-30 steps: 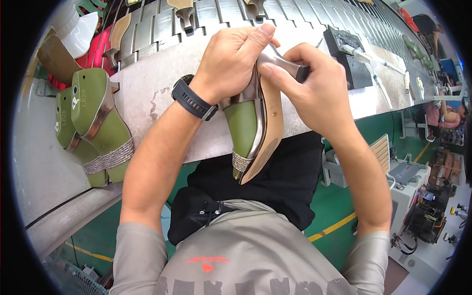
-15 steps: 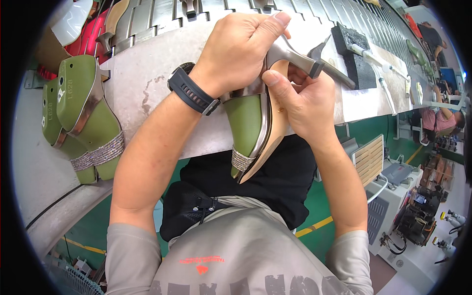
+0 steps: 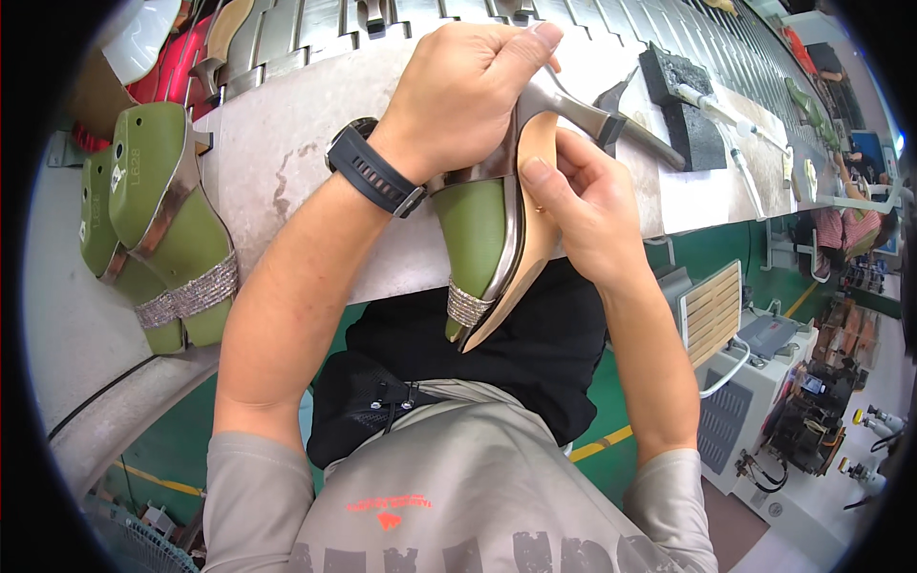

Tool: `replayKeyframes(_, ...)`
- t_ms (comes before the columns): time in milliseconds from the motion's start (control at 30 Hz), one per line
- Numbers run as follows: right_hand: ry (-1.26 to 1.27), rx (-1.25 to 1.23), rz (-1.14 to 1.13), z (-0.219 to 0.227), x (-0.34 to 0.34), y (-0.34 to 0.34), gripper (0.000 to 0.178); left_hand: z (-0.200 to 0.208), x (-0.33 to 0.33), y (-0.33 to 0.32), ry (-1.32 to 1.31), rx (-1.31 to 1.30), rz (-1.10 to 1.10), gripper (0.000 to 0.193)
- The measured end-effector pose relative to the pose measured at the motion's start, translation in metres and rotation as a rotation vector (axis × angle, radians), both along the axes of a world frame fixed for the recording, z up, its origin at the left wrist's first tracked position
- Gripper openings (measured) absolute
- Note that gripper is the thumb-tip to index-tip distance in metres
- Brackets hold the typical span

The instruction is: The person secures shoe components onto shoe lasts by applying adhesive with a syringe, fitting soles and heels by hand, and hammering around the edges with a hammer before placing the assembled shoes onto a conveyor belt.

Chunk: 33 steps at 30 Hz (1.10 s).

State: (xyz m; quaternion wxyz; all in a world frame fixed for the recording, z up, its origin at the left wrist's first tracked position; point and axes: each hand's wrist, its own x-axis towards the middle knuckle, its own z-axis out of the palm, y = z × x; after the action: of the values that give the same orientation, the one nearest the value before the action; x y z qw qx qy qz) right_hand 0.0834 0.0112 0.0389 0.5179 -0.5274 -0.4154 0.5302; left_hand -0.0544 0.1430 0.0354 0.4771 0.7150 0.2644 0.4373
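Observation:
A high-heeled sandal (image 3: pixel 527 250) is held over the table's near edge, its toe pointing down toward me and its tan sole turned to the right. A green shoe last (image 3: pixel 475 222) fills it, and a glittery strap (image 3: pixel 468 307) crosses the toe. My left hand (image 3: pixel 457 107) is closed around the heel end, with the thumb at the base of the metallic grey heel (image 3: pixel 575 111). My right hand (image 3: pixel 604 212) grips the sole's right side, thumb pressed on the sole and fingers bent near the heel. Some of its fingertips are hidden.
Two similar sandals on green lasts (image 3: pixel 170 224) stand at the left. Right of the heel lie a dark hammer-like tool (image 3: pixel 653 142), a black block (image 3: pixel 695 138) and thin white tools (image 3: pixel 748 180). A metal slatted conveyor (image 3: pixel 277 43) runs behind the table (image 3: pixel 263 205).
My right hand has shifted slightly down and left along the sole, and its thumb now lies lower. The sandal and my left hand stay almost in place.

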Motion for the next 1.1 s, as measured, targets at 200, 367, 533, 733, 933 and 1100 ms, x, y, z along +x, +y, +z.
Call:
replayKeyframes(200,-0.237,0.1,-0.095,-0.001,-0.004,-0.008,0.054,0.028,-0.022,0.009,0.179,0.004,-0.453,0.034)
replayKeyframes(367,-0.041,0.091,-0.065,0.004,-0.005,-0.011,0.057,0.003,0.0,-0.003,0.067,0.017,0.054,0.051)
replayKeyframes(533,-0.093,0.015,-0.002,0.013,-0.008,-0.018,0.061,0.006,0.0,-0.001,0.074,0.0,0.017,0.045)
replayKeyframes(733,-0.237,0.045,-0.006,0.022,-0.009,0.015,0.052,0.013,-0.044,0.002,0.02,0.052,-0.029,0.053)
replayKeyframes(933,-0.966,0.541,0.075,0.043,-0.024,0.02,0.057,-0.017,-0.129,-0.08,-0.104,0.12,0.416,0.073)
replayKeyframes(1100,-1.117,0.717,0.275,0.042,-0.025,0.017,0.059,0.001,-0.139,-0.114,0.254,0.283,0.236,0.089)
